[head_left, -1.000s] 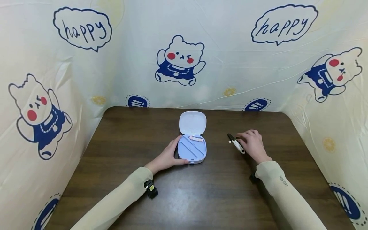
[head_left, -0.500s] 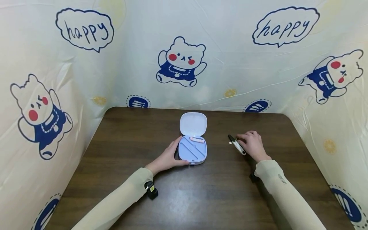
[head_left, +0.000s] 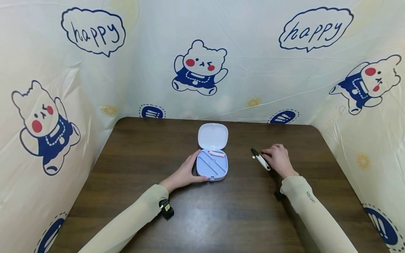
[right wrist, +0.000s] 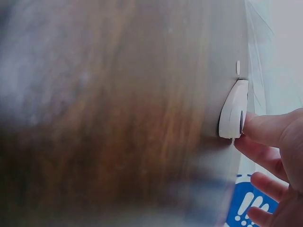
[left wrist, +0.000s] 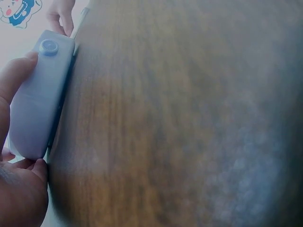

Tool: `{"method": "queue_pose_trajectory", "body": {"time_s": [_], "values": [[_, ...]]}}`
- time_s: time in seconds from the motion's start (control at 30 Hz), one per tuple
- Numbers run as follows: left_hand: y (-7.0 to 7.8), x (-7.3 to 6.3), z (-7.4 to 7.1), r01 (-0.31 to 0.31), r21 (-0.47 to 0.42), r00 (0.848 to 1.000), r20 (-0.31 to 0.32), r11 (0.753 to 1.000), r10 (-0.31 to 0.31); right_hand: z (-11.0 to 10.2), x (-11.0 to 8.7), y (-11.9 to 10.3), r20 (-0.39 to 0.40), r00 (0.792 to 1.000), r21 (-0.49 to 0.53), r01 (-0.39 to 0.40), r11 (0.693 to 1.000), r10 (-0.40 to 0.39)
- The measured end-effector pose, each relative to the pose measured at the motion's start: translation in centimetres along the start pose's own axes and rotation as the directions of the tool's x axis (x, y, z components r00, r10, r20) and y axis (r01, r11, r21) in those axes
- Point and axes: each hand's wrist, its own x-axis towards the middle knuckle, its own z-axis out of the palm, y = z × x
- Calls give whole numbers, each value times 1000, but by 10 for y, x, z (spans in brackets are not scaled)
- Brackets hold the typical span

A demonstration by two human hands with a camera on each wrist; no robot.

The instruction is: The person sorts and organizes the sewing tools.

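A light blue case [head_left: 212, 170] stands on the table with its lid hinged up at the back. Diagonal ridges divide its inside, and a small pink piece [head_left: 216, 153] lies in the rear compartment. My left hand [head_left: 180, 175] grips the case from the left, thumb at the front beside the round catch [left wrist: 49, 47]. To the right, a slim white tool [head_left: 261, 160] with a black far end lies slanted on the table. My right hand [head_left: 278, 160] pinches its right edge between thumb and index finger; the other fingers are spread apart in the right wrist view.
A tiny white disc [head_left: 253, 157] lies just left of the tool. The brown wooden table [head_left: 152, 147] has rounded back corners. Pale printed cloth [head_left: 253, 70] hangs behind it and along both sides.
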Motion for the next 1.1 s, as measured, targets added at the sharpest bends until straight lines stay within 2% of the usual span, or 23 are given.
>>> {"method": "queue_pose_trajectory", "body": {"time_s": [0.4, 0.7, 1.1], "values": [[0, 1, -1, -11, 4, 1000, 10, 1000, 11, -4, -3, 1, 3, 1000, 0, -5, 1000, 5], [1, 0, -2, -11, 6, 1000, 10, 1000, 11, -10, -6, -11, -44, 997, -21, 56, 998, -57], [1, -1, -2, -1, -8, 1000, 10, 1000, 1, -7, -7, -32, -47, 992, 3, 114, 993, -114]]}}
